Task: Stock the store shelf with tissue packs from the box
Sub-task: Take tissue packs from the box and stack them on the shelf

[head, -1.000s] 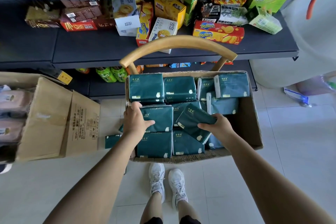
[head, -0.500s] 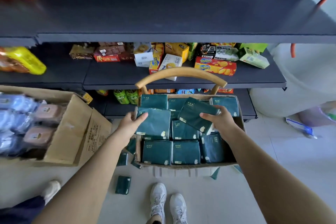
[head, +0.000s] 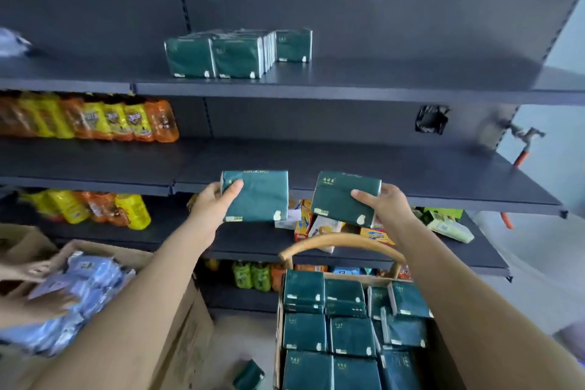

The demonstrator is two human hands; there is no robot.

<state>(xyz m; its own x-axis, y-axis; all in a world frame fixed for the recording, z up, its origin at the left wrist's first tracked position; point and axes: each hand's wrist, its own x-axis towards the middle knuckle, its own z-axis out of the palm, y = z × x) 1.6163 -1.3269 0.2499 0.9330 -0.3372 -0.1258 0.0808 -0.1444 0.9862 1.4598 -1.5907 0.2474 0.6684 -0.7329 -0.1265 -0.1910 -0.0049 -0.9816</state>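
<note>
Two green tissue packs are up in the air, one in each hand. The left hand (head: 212,203) grips the left pack (head: 259,196) by its left edge, thumb on the front, and that pack stands straight. The right hand (head: 384,204) grips the right pack (head: 342,196) by its right edge, and that pack tips a little. Both packs hang in front of the middle shelf (head: 411,174), at its front edge. The row of tissue packs (head: 234,54) already stocked stands on the top shelf (head: 348,90), higher up and a bit to the left of both hands. I think the left hand is nearer to that row. The top shelf goes on to the right of the row, above the right hand, so that pack may go there. The box (head: 278,342), with many more packs inside, sits low between the arms.
</note>
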